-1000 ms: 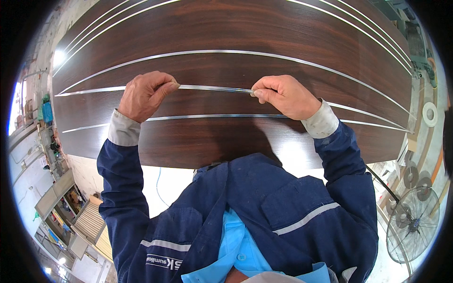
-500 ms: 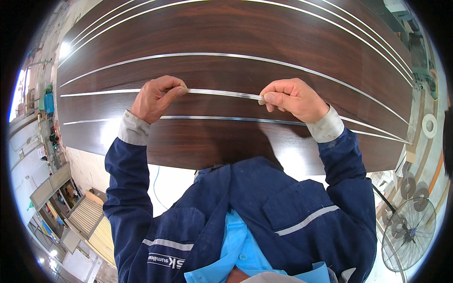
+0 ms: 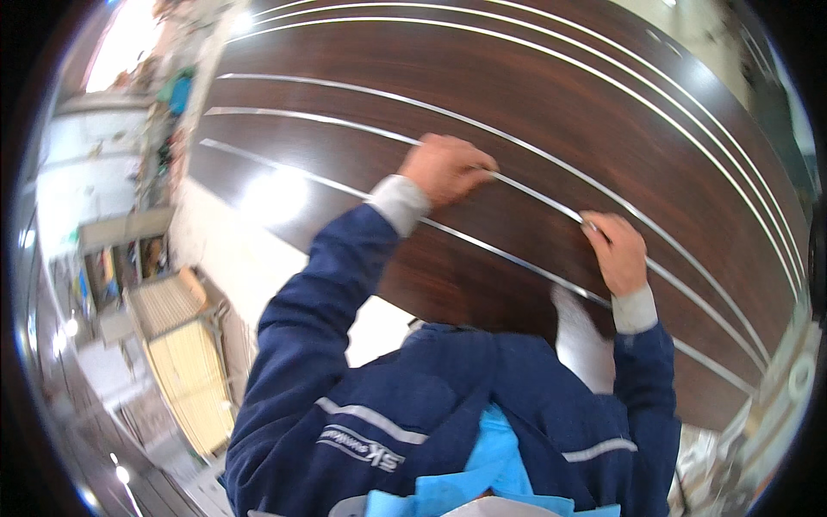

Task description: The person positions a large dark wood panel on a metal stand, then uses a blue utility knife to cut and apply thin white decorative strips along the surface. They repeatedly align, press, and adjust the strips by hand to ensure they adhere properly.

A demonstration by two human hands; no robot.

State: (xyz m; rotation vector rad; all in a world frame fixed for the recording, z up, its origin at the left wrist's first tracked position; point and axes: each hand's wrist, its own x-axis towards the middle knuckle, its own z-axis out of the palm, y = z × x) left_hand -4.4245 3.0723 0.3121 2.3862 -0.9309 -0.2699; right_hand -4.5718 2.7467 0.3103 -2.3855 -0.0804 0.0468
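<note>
A long, thin silver strip [image 3: 543, 198] runs across a dark brown wood-grain panel [image 3: 517, 95], and both my hands are on it. My left hand [image 3: 444, 170] pinches the strip between thumb and fingers. A short way to the right, my right hand [image 3: 618, 252] has its fingertips closed on the same strip, palm turned down. A bare length of strip shows between them. I cannot tell whether that length touches the panel. A similar strip [image 3: 508, 256] lies nearer me, under my left wrist, and another strip [image 3: 534, 152] lies just beyond my hands.
Several more silver strips [image 3: 370, 18] cross the panel's far part. Off its left end stand a slatted wooden piece [image 3: 168, 303] and shelving [image 3: 112, 267]. A white ring-shaped roll [image 3: 801, 372] sits beyond the right end.
The view has turned, so the panel now slants down to the right. Both hands appear farther right, with the right one lower and palm down. Both still hold the strip.
</note>
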